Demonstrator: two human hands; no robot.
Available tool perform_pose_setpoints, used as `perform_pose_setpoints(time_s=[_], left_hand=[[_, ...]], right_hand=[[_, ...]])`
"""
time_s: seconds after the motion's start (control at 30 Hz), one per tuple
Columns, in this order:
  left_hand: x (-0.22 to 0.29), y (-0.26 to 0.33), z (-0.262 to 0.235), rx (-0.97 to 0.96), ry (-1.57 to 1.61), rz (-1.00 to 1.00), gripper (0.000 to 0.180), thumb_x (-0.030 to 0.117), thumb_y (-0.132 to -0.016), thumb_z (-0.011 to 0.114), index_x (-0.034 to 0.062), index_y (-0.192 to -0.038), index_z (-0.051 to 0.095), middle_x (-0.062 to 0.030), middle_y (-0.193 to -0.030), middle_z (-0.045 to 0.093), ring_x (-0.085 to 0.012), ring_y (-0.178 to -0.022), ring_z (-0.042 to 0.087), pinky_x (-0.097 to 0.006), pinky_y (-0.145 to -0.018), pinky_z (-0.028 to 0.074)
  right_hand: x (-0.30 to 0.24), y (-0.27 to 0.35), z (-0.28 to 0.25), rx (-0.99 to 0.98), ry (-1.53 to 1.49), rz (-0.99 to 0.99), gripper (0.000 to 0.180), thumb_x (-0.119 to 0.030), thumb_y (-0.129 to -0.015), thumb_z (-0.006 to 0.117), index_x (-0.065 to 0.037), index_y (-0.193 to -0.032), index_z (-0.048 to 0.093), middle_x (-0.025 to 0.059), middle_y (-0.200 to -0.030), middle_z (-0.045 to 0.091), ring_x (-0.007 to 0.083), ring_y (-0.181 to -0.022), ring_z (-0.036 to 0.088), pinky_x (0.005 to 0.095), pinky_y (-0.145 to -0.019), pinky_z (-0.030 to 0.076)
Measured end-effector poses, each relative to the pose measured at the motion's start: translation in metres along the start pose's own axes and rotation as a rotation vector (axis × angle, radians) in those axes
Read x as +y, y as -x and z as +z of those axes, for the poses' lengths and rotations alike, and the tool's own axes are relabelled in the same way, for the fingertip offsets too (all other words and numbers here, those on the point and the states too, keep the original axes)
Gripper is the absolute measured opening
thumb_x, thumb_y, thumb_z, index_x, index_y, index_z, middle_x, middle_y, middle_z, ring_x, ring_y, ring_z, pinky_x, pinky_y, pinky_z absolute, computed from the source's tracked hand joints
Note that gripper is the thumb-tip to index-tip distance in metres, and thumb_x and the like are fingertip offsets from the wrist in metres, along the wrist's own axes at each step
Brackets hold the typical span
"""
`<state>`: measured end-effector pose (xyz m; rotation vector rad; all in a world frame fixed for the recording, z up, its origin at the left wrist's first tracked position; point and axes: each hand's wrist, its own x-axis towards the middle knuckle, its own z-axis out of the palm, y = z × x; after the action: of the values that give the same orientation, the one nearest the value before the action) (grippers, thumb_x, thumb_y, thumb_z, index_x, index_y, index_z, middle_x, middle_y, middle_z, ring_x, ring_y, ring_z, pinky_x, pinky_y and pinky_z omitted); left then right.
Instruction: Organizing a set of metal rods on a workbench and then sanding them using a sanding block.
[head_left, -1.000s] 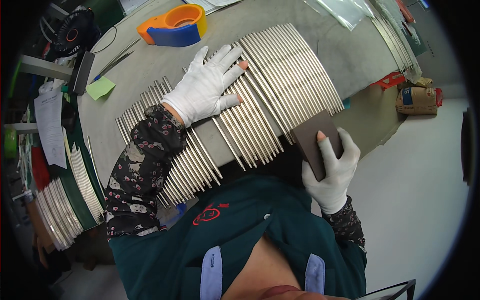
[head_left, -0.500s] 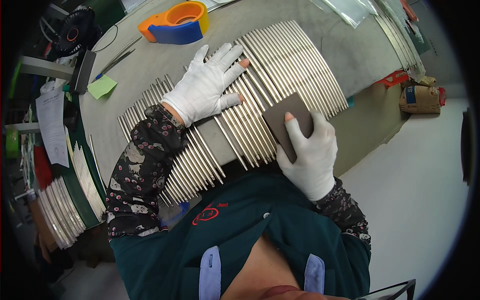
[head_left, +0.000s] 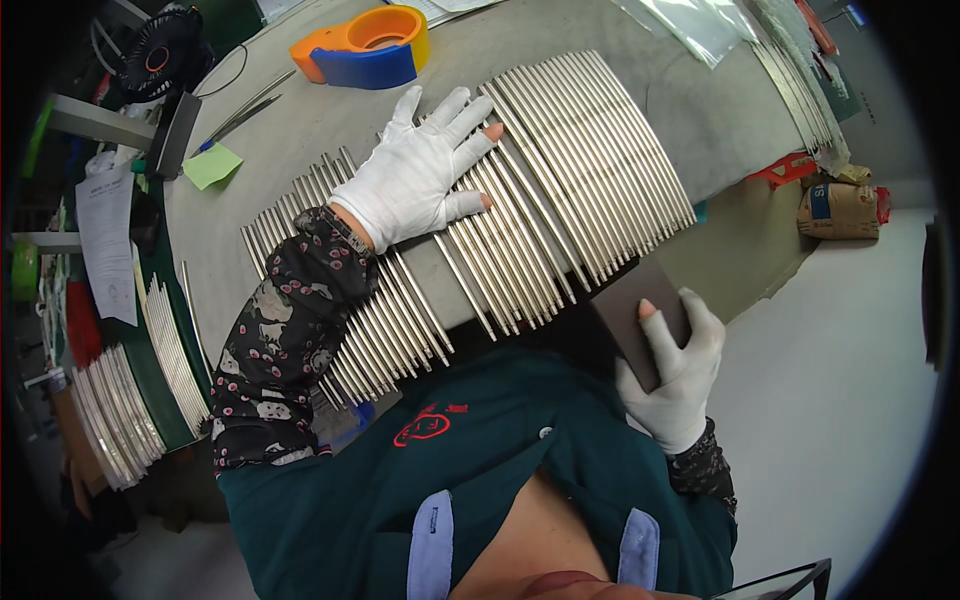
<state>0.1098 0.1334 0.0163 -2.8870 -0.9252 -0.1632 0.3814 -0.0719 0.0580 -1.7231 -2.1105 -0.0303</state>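
Many slim silvery metal rods [head_left: 590, 150] lie side by side across the grey table, in groups with a few narrow gaps. My left hand [head_left: 405, 185], in a white glove with bare thumb and index fingertips, rests flat on the middle rods, fingers spread. In my right hand [head_left: 685, 370], gloved the same way, is a flat dark grey-brown rectangular block [head_left: 640, 315], gripped with the thumb on top. That hand is off the table's near edge, beside my body, and the block sits just below the near ends of the right-hand rods.
An orange and blue tape dispenser [head_left: 375, 50] stands at the back. Tweezers [head_left: 235, 115] and a green sticky note [head_left: 212, 167] lie at left. Bundled rods [head_left: 118, 415] are at lower left. Clear plastic bags [head_left: 685, 30] lie at back right; a brown sack [head_left: 840, 210] is beyond the table.
My right hand has moved the block right and toward me, off the rods and past their near ends. My left hand stays spread on the rods.
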Motion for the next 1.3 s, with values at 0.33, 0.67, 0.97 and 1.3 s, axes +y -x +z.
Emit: perform_pose_setpoints(time_s=[0.33,0.67,0.97,1.3], left_hand=[[0.010,0.013,-0.006,-0.036,0.100,0.027,0.072,0.064,-0.093,0.029,0.0149,-0.146,0.032,-0.0160,-0.151,0.030,-0.0371,-0.137,0.031,-0.061,-0.110,0.017],[0.011,0.023,-0.008,-0.037,0.123,0.008,0.073,0.064,-0.093,0.029,0.0160,-0.148,0.029,-0.0159,-0.151,0.030,-0.0379,-0.137,0.031,-0.062,-0.109,0.019],[0.011,0.024,-0.008,-0.044,0.146,0.005,0.074,0.066,-0.092,0.030,0.0160,-0.147,0.031,-0.0160,-0.150,0.031,-0.0373,-0.138,0.030,-0.061,-0.110,0.018],[0.009,0.025,-0.006,-0.036,0.129,0.009,0.074,0.065,-0.092,0.029,0.0154,-0.147,0.030,-0.0169,-0.150,0.031,-0.0390,-0.137,0.031,-0.062,-0.109,0.019]], right_hand=[[-0.007,-0.010,0.013,0.056,-0.040,0.020,0.062,-0.012,-0.057,0.074,-0.011,-0.117,0.060,0.0215,-0.123,0.046,0.0367,-0.103,0.050,0.0442,-0.087,0.045],[-0.021,-0.014,0.027,0.009,-0.007,-0.022,0.061,-0.017,-0.060,0.075,-0.014,-0.119,0.058,0.0212,-0.122,0.046,0.0351,-0.099,0.051,0.0430,-0.082,0.045],[-0.022,-0.020,0.029,-0.038,0.031,-0.081,0.059,-0.021,-0.064,0.073,-0.013,-0.121,0.058,0.0221,-0.119,0.046,0.0355,-0.092,0.052,0.0430,-0.075,0.046],[-0.014,-0.023,0.030,-0.053,0.005,-0.103,0.058,-0.019,-0.062,0.075,-0.014,-0.118,0.059,0.0224,-0.119,0.046,0.0353,-0.095,0.052,0.0425,-0.078,0.046]])
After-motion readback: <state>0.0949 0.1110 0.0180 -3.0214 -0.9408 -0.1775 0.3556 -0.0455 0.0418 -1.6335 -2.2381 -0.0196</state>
